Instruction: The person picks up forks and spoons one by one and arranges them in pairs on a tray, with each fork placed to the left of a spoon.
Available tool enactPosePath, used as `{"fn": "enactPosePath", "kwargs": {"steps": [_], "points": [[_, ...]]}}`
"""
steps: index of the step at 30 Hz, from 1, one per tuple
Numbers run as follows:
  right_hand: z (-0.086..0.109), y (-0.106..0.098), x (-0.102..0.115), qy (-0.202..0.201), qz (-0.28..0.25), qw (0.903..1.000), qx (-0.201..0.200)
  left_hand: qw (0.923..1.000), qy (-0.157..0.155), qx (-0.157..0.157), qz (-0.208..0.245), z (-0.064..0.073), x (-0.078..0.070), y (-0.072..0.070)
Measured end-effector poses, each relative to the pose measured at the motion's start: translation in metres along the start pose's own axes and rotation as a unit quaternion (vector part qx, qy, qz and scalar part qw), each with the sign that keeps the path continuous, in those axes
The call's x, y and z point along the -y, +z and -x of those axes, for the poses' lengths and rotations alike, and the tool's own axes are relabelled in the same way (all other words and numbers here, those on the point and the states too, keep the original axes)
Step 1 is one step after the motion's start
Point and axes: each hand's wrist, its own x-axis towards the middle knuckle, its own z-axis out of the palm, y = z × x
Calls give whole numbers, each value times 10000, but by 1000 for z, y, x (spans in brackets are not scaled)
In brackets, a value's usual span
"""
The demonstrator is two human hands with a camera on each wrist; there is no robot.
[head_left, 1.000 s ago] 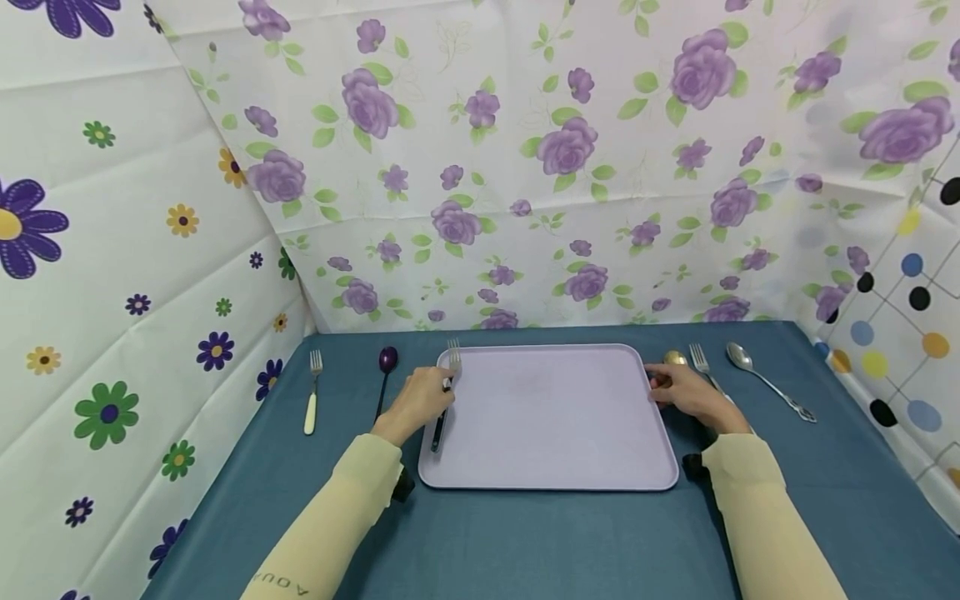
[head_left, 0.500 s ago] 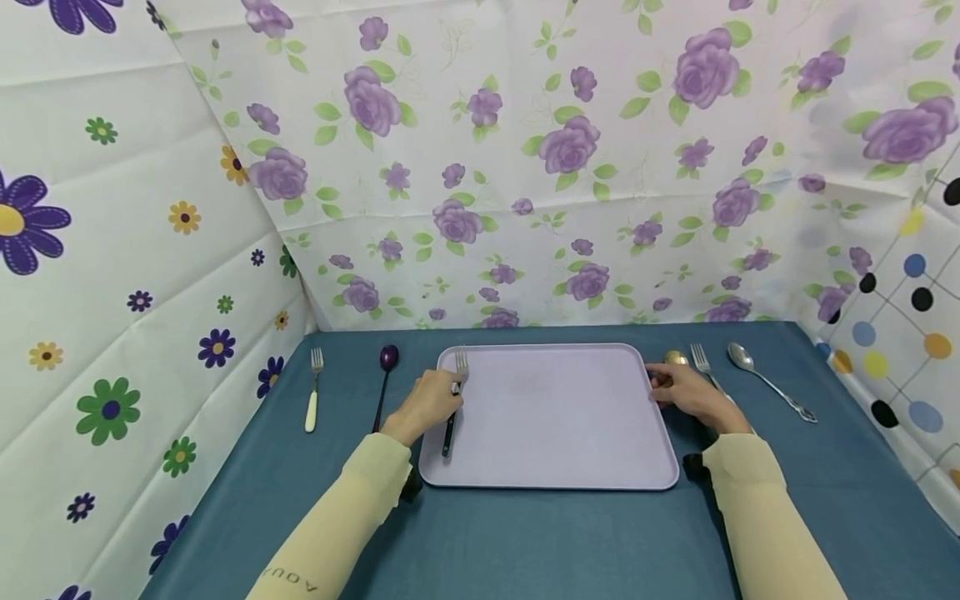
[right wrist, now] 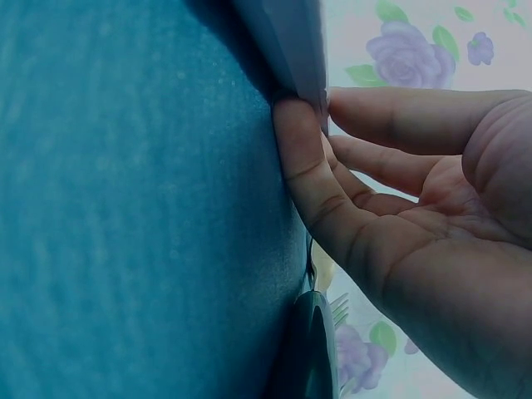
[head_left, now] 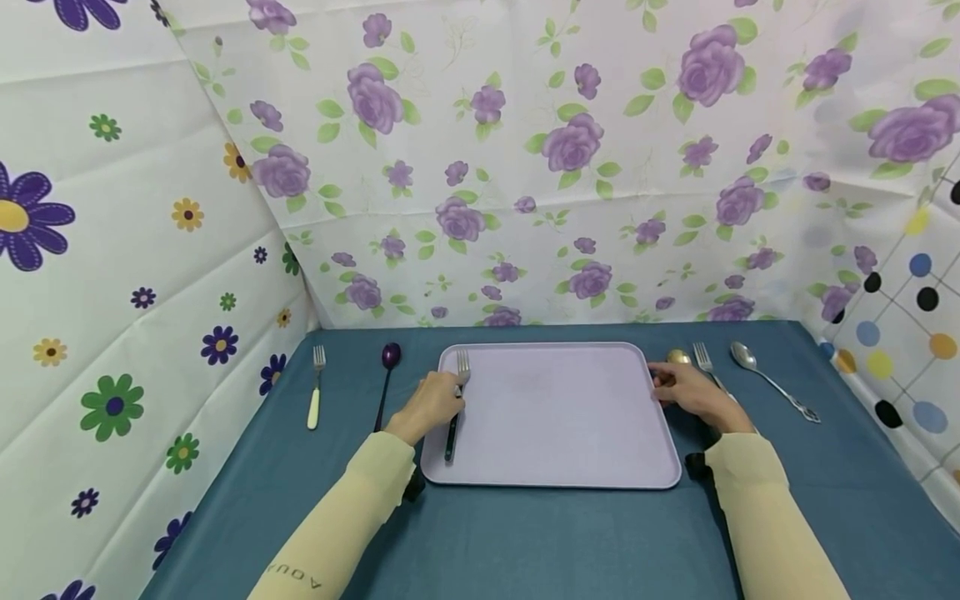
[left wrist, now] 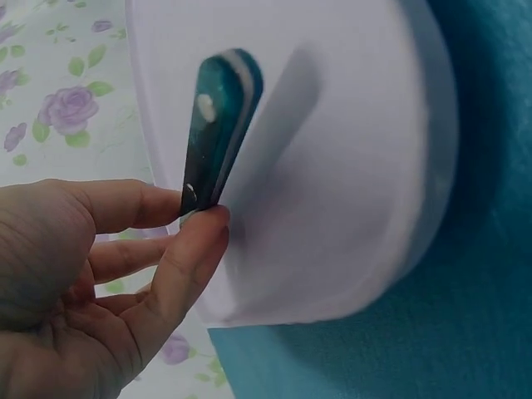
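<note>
My left hand (head_left: 429,407) pinches a fork (head_left: 452,439) between thumb and fingers, above the left side of a pale lilac tray (head_left: 558,417). The tines point to the back of the table. In the left wrist view the fork's dark green handle (left wrist: 218,125) tilts over the tray and casts a shadow on it; the tines are out of sight there. At the tray's right edge, my right hand (head_left: 697,393) holds the rim. The right wrist view has the thumb and index finger on either side of that rim (right wrist: 291,50).
Left of the tray lie a cream-handled fork (head_left: 313,407) and a dark purple spoon (head_left: 391,357). To its right are a gold spoon (head_left: 678,357), a silver fork (head_left: 702,358) and a silver spoon (head_left: 744,357). Patterned cloths hang behind and beside the blue-covered table (head_left: 540,542).
My left hand has shifted a little to the right with the fork, further in over the tray, and has barely moved in the last half second. The right hand and tray stay in place.
</note>
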Motion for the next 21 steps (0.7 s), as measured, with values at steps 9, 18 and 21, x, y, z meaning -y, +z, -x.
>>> {"fn": "enactPosePath", "kwargs": {"steps": [9, 18, 21], "points": [[-1, -2, -1, 61, 0, 10000, 0, 9999, 122, 20, -65, 2, -1, 0], [-1, -2, -1, 37, -56, 10000, -19, 9998, 110, -34, -154, 1, -3, 2], [-1, -2, -1, 29, -77, 10000, -33, 9998, 48, -36, -180, 0, -4, 2]]}}
